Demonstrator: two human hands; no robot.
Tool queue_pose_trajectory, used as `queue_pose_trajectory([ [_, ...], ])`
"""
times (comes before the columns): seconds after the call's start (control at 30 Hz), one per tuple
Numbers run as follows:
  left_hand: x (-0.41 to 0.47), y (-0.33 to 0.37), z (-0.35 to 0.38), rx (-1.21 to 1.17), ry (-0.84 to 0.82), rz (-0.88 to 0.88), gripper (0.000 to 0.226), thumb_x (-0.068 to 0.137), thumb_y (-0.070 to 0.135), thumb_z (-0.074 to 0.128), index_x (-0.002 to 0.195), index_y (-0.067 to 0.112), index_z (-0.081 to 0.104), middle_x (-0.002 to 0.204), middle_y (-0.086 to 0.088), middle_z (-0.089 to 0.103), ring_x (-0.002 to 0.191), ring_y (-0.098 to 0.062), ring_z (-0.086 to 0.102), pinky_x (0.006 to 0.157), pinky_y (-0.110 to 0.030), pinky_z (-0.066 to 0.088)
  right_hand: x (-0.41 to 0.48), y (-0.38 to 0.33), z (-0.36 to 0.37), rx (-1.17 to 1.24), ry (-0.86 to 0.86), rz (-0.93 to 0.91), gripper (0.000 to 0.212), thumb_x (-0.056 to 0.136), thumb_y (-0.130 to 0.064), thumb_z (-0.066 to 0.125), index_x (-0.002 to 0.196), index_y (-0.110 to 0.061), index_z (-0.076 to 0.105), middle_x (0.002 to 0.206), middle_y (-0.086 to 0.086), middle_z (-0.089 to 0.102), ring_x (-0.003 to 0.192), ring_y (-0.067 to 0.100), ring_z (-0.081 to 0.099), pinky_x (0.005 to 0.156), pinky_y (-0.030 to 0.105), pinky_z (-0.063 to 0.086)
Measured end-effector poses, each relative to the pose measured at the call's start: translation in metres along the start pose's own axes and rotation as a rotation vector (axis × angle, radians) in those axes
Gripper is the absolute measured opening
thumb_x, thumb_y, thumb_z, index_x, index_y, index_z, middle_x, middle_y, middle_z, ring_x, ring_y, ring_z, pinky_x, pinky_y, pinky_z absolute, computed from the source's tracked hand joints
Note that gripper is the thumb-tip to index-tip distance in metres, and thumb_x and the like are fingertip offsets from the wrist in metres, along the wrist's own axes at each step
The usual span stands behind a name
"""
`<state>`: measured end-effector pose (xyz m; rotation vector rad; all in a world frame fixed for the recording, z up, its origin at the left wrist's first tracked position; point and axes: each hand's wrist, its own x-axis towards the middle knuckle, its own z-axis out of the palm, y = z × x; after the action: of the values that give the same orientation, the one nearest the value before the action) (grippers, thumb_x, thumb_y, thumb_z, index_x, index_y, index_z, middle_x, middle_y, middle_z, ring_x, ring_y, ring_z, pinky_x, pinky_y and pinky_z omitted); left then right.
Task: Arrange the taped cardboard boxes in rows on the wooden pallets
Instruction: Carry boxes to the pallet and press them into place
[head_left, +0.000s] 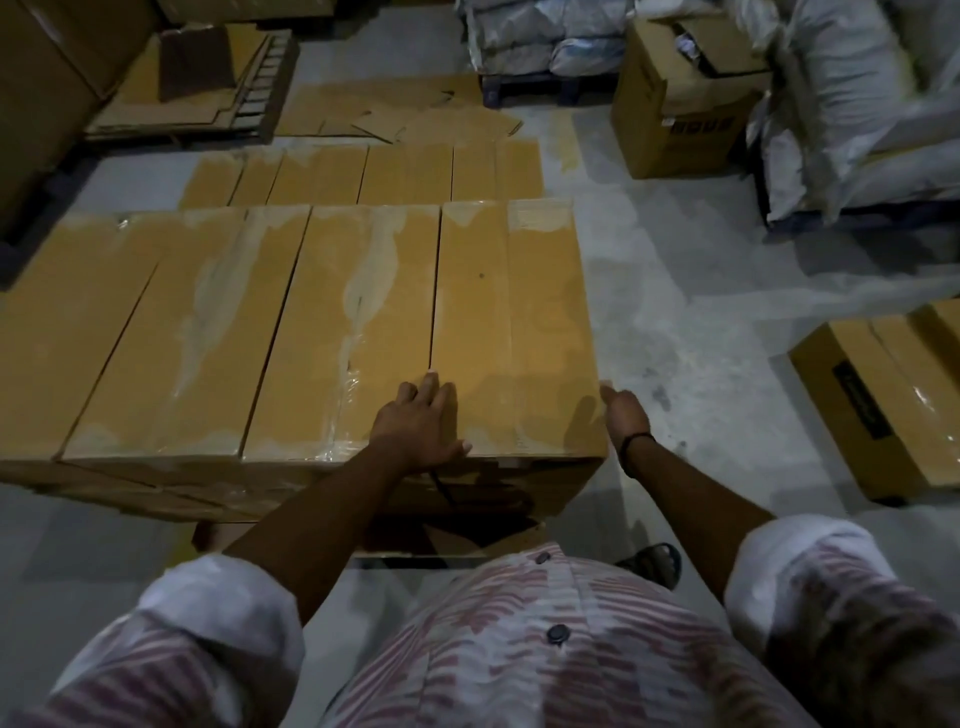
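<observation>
Several long taped cardboard boxes lie side by side in a row in front of me, stacked on lower boxes. The rightmost box (511, 322) ends the row. My left hand (418, 423) lies flat on its near top end, fingers straight, beside the seam with the neighbouring box (348, 332). My right hand (621, 410) is at the box's near right corner, fingers extended against its side. A second, lower row of boxes (363, 174) lies behind. The pallet under the stack is hidden.
Two more taped boxes (883, 400) sit on the concrete floor at right. An open carton (675, 98) and white sacks (852, 104) stand at back right. Flattened cardboard (197, 83) is piled at back left. My sandalled foot (654, 564) is by the stack.
</observation>
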<state>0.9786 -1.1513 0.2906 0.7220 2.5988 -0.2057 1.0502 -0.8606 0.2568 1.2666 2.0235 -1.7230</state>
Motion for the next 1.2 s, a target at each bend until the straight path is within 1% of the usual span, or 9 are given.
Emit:
queue_pose_trajectory([
  [0.13,0.009,0.002,-0.016,0.045,-0.038,-0.014,0.109,0.088,0.08,0.048,0.164,0.018,0.0,0.171,-0.008,-0.006,0.15,-0.042,0.014,0.102,-0.052,0.047,-0.003,-0.008,0.01,-0.069,-0.054,-0.014,0.041,0.105,-0.045,0.047,0.123,-0.009,0.055,0.115,0.009,0.056,0.1,0.03,0.057,0.084,0.038,0.038],
  [0.27,0.033,0.001,-0.031,-0.001,-0.143,-0.037,0.116,0.085,0.08,0.054,0.163,0.019,-0.007,0.17,-0.011,-0.014,0.153,-0.046,0.005,0.111,-0.058,0.038,0.001,-0.024,0.007,0.018,0.164,-0.082,0.059,0.106,-0.037,0.048,0.155,-0.006,0.034,0.148,0.014,0.047,0.134,0.035,0.047,0.098,0.039,0.041],
  [0.33,0.052,-0.002,-0.039,-0.011,-0.134,-0.05,0.117,0.084,0.08,0.055,0.163,0.02,-0.006,0.17,-0.011,-0.014,0.152,-0.047,0.005,0.114,-0.058,0.034,0.01,-0.03,0.011,-0.022,-0.002,-0.057,0.05,0.105,-0.038,0.05,0.144,-0.007,0.048,0.132,0.016,0.058,0.117,0.036,0.056,0.083,0.036,0.043],
  [0.4,0.073,-0.006,-0.048,-0.012,-0.108,-0.059,0.116,0.084,0.081,0.054,0.164,0.021,-0.006,0.171,-0.011,-0.012,0.152,-0.048,0.006,0.115,-0.058,0.031,0.02,-0.036,0.009,-0.065,-0.032,-0.065,0.032,0.105,-0.037,0.051,0.114,-0.008,0.061,0.1,0.013,0.06,0.092,0.035,0.058,0.07,0.035,0.042],
  [0.43,0.085,-0.007,-0.053,-0.016,-0.105,-0.067,0.117,0.084,0.083,0.053,0.163,0.022,-0.007,0.17,-0.011,-0.013,0.152,-0.048,0.006,0.117,-0.058,0.029,0.023,-0.043,0.005,-0.056,0.015,-0.063,0.031,0.106,-0.036,0.05,0.115,-0.007,0.059,0.101,0.014,0.059,0.095,0.035,0.057,0.072,0.037,0.043],
  [0.53,0.122,-0.004,-0.065,-0.045,-0.104,-0.12,0.12,0.08,0.086,0.051,0.163,0.023,-0.008,0.17,-0.014,-0.014,0.152,-0.051,0.003,0.119,-0.06,0.024,0.049,-0.056,-0.003,0.034,0.116,-0.055,0.06,0.106,-0.033,0.051,0.155,-0.006,0.031,0.147,0.019,0.046,0.13,0.038,0.049,0.089,0.037,0.04],
  [0.67,0.165,0.02,-0.084,-0.138,-0.084,-0.162,0.121,0.08,0.087,0.05,0.163,0.02,-0.007,0.17,-0.016,-0.014,0.152,-0.053,-0.002,0.121,-0.062,0.016,0.088,-0.08,0.006,-0.061,-0.176,-0.058,0.07,0.103,-0.044,0.053,0.159,-0.012,0.025,0.154,0.011,0.045,0.131,0.034,0.05,0.104,0.044,0.046],
  [0.9,0.234,0.072,-0.095,-0.286,0.069,-0.131,0.099,0.091,0.085,0.024,0.162,0.027,-0.013,0.169,-0.011,-0.02,0.153,-0.047,-0.013,0.124,-0.06,0.003,0.153,-0.13,0.004,0.161,0.094,-0.098,0.071,0.106,-0.044,0.047,0.161,-0.011,0.017,0.166,0.01,0.024,0.15,0.032,0.029,0.121,0.046,0.027],
  [1.2,0.266,0.103,-0.065,-0.269,0.226,-0.241,0.087,0.099,0.077,0.016,0.162,0.027,-0.018,0.167,-0.008,-0.028,0.154,-0.034,-0.025,0.126,-0.054,-0.007,0.199,-0.143,0.008,-0.059,-0.327,-0.028,0.07,0.107,-0.047,0.039,0.163,-0.015,0.013,0.167,0.006,0.022,0.149,0.03,0.029,0.121,0.043,0.027],
])
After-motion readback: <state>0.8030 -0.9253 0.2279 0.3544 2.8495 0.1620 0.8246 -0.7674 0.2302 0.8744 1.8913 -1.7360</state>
